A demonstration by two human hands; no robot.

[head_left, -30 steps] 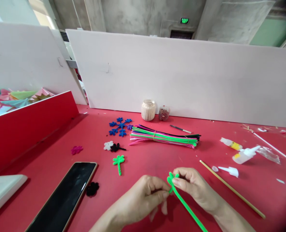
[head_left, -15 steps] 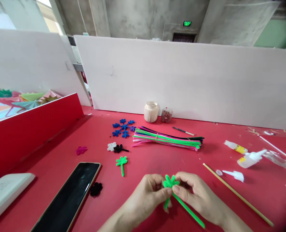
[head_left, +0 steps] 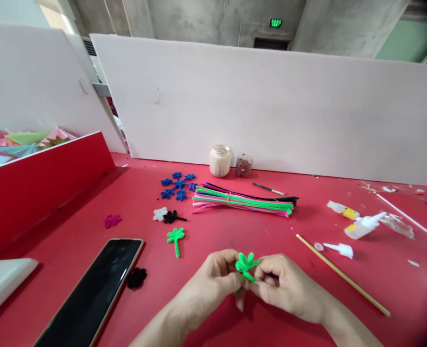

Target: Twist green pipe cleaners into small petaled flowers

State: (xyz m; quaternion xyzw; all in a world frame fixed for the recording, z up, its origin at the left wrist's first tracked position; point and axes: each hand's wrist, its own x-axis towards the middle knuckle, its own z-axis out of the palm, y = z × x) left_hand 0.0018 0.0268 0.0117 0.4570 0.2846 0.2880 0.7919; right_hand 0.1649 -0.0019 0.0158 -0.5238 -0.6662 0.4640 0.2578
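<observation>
A green pipe cleaner (head_left: 246, 263) bent into looped petals is held between my two hands, low in the middle of the view. My left hand (head_left: 216, 279) pinches it from the left, thumb and fingers at the base of the petals. From the right, my right hand (head_left: 287, 289) grips it just below the petals with thumb and curled fingers. Most of the stem is hidden by my fingers. Nearby lies another green pipe-cleaner flower (head_left: 176, 236) with a twisted stem.
Farther back lie a pipe-cleaner bundle (head_left: 244, 200), a blue snowflake shape (head_left: 179, 185) and a jar (head_left: 220, 161). At left are a phone (head_left: 90, 289) and a black flower (head_left: 137, 278). A wooden stick (head_left: 343, 274) and glue bottles (head_left: 361, 227) lie at right.
The long green tail that stuck out toward the lower right no longer shows. My right hand has turned and closed on the pipe cleaner below the petals. The whole view has shifted slightly.
</observation>
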